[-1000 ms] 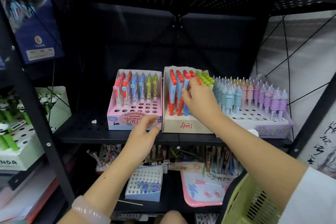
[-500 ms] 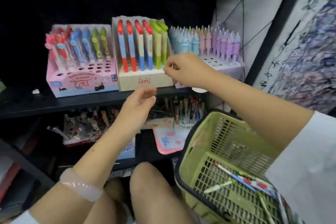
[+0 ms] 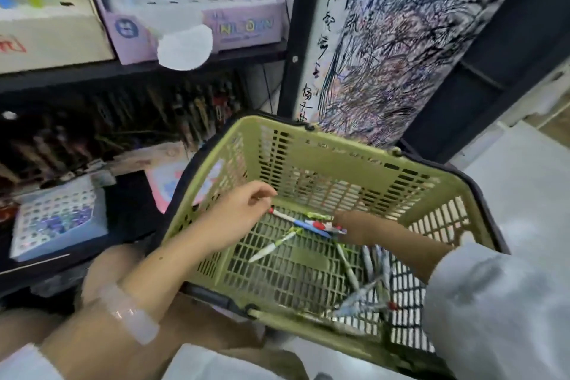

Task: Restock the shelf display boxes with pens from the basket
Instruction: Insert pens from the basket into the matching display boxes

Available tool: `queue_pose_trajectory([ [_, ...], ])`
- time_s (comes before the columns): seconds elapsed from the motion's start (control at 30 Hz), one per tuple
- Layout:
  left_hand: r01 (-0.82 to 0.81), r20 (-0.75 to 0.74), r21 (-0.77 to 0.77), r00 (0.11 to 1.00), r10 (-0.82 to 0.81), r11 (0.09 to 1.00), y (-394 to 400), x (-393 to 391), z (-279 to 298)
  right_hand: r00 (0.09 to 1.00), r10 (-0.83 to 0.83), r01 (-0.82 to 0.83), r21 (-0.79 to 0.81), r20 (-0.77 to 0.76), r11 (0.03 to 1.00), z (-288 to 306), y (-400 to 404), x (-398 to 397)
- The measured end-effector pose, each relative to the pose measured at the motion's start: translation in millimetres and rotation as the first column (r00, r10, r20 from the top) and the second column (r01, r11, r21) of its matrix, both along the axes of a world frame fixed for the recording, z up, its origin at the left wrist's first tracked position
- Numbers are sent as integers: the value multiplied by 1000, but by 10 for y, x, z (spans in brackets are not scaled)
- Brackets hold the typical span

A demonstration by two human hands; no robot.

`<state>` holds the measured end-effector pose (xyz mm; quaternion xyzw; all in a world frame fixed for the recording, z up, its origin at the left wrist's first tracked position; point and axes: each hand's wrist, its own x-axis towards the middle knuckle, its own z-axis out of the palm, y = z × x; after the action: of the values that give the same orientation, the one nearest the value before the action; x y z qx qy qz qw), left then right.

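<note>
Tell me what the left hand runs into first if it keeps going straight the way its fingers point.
Most likely the red-tipped pen lying just beyond the left hand, on the green basket floor. Depth is unclear; the fingertips may already touch it.

A green slatted basket (image 3: 324, 160) sits tilted at five o'clock, loose pens (image 3: 303, 223) strewn across its floor. The lilac display box (image 3: 243, 28) stands on the shelf at eleven o'clock, its front holes unfilled.

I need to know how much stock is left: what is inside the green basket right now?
Loose pens lie on the green basket floor: a red-and-blue cluster between both hands, a green-and-white pen, more near the right forearm. The sleeve hides that corner.
</note>
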<state>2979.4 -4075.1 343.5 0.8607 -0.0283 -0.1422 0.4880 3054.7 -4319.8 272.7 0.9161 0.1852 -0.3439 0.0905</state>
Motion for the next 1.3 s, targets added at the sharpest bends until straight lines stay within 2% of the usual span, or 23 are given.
queue_pose_trajectory([
  [0.17,-17,-35,36,999,18,999,34,27,-115,952,-186,176,64,243,982,-576,-48,-125],
  [0.23,-30,-50,33,998,32,999,54,14,-132,916,-197,174,96,350,980,-711,9,-186],
  [0.3,-22,-75,15,997,23,1000,70,-3,-139,894,-223,175,155,390,972,-786,15,-205],
  [0.47,11,-106,2,994,-10,1000,81,-7,-140,908,-178,122,166,380,979,-816,-83,-88],
  [0.63,-10,-120,-13,993,9,1000,85,-28,-133,958,-24,27,-10,285,1000,-759,-132,27],
  [0.73,-24,-122,-25,992,21,999,81,-47,-120,971,-3,29,-104,240,994,-762,-16,40],
  [0.8,-32,-125,-31,992,28,999,78,-60,-111,977,-39,59,-94,208,994,-755,21,33],
  [0.9,-33,-126,-28,992,30,999,79,-78,-108,971,-24,28,-15,237,999,-643,2,35],
  [0.97,-21,-118,-21,993,18,1000,67,-73,-101,951,-35,-8,138,308,990,-493,-15,65],
  [1.07,-10,-111,-26,994,7,1000,39,-63,-92,921,-198,46,412,335,910,-201,-90,105],
  [1.17,-6,-111,-35,994,2,999,31,-69,-89,911,-292,102,529,290,843,-5,-262,19],
  [1.3,-9,-116,-30,993,5,1000,44,-73,-100,848,-430,133,660,309,739,137,-325,-135],
])
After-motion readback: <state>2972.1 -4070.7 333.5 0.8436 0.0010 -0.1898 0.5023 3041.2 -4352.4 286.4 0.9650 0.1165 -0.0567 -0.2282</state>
